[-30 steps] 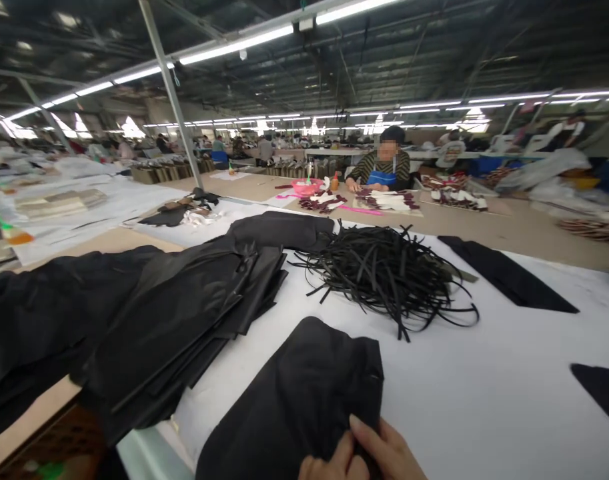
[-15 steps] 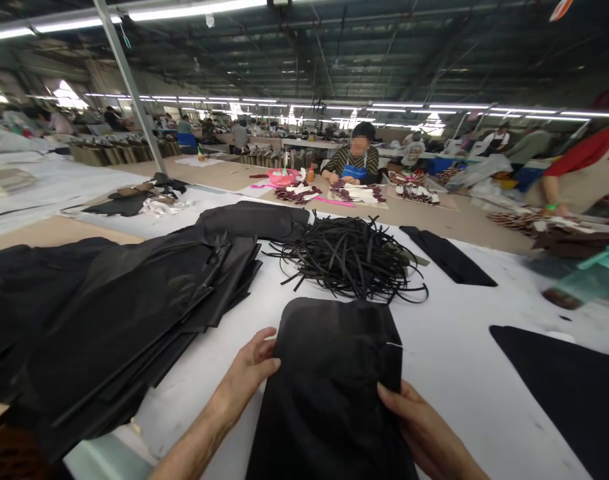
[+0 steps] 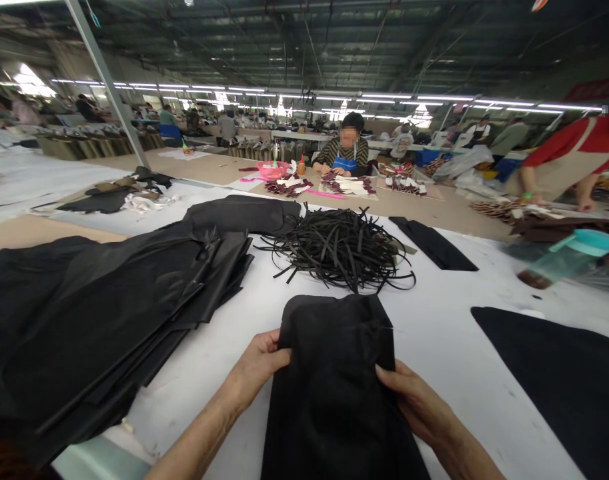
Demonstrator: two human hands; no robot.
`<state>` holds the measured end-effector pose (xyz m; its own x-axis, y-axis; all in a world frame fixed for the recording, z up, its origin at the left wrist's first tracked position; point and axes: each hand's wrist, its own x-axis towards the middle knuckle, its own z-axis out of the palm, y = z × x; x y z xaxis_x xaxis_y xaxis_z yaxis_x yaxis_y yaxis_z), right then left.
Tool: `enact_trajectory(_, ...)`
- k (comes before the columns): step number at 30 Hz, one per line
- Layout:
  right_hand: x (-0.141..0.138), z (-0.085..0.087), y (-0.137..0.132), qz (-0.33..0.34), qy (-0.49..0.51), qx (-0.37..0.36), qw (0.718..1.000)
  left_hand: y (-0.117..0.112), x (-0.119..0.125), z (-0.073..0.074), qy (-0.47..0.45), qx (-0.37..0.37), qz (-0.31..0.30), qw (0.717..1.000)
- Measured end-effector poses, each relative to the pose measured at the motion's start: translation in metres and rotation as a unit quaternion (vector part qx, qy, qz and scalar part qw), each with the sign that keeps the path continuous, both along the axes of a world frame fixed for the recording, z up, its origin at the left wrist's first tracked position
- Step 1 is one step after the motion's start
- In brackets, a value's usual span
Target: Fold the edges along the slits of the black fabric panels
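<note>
Gripping the black piece (image 3: pixel 334 387) by its two long edges, I am holding it on the white table (image 3: pixel 454 347) right in front of me. My left hand (image 3: pixel 258 363) is clasping its 9 o'clock edge, thumb lying over the fabric. My right hand (image 3: pixel 414 403) is clasping the 3 o'clock edge the same way, thumb on top. I cannot tell how far the other fingers are reaching under. Both hands are touching the piece, so neither is nearer. The left one is sitting slightly further up the edge than the right.

The piece's long axis is running from 6 to 12 o'clock. Its near end is passing out of view below my wrists, and its rounded, rumpled far end is pointing away from me. That far end is lying just short of a tangle of black strips (image 3: pixel 341 250) at 12 o'clock, near it but not touching it as far as I can see.

At 9 to 10 o'clock, a fanned stack (image 3: pixel 109 313) of black sheets is spreading across the table edge, apart from my left hand. At 3 o'clock, another flat black panel (image 3: pixel 559 360) is lying well apart from my right hand. Beyond it, at 2 o'clock, a teal-lidded jug (image 3: pixel 569 257) is showing blurred. A narrow black strip of cloth (image 3: pixel 434 243) is lying at 1 o'clock, beside the tangle.

Further off at 12 o'clock, a seated person (image 3: pixel 347 150) is working at the next table, beside a pink bowl (image 3: pixel 273 170).
</note>
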<state>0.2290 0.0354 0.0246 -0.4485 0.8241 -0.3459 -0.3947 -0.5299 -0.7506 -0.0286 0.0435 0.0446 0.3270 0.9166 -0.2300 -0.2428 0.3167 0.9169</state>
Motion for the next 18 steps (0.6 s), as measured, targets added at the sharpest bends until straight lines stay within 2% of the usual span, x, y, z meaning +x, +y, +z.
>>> enact_trajectory(4,0.003,0.001,0.006,0.018,-0.049,0.035,0.998,0.003,0.007,-0.001,0.03,-0.011,0.027,0.999)
enact_trajectory(6,0.003,0.003,0.008,0.006,-0.169,0.074,0.983,0.003,0.01,0.0,0.045,-0.009,0.042,0.998)
enact_trajectory(7,0.002,0.006,0.007,-0.027,-0.265,0.1,0.959,0.002,0.012,0.0,0.054,-0.006,0.049,0.997)
enact_trajectory(8,-0.001,0.009,0.006,-0.079,-0.37,0.129,0.916,0.001,0.014,0.001,0.062,-0.002,0.054,0.997)
enact_trajectory(10,-0.013,0.019,-0.002,-0.174,-0.532,0.179,0.809,-0.002,0.02,0.002,0.08,0.012,0.058,0.995)
enact_trajectory(11,-0.022,0.025,-0.007,-0.185,-0.567,0.194,0.778,-0.004,0.024,0.002,0.088,0.019,0.057,0.994)
enact_trajectory(12,-0.032,0.03,-0.012,-0.166,-0.571,0.206,0.777,-0.007,0.028,0.002,0.094,0.025,0.055,0.994)
enact_trajectory(15,-0.063,0.045,-0.022,-0.039,-0.494,0.215,0.841,-0.013,0.04,0.005,0.106,0.068,0.031,0.992)
enact_trajectory(16,-0.071,0.048,-0.023,-0.026,-0.477,0.213,0.852,-0.015,0.043,0.005,0.114,0.09,0.019,0.989)
enact_trajectory(18,-0.081,0.05,-0.023,-0.045,-0.475,0.208,0.854,-0.017,0.047,0.006,0.143,0.13,0.002,0.981)
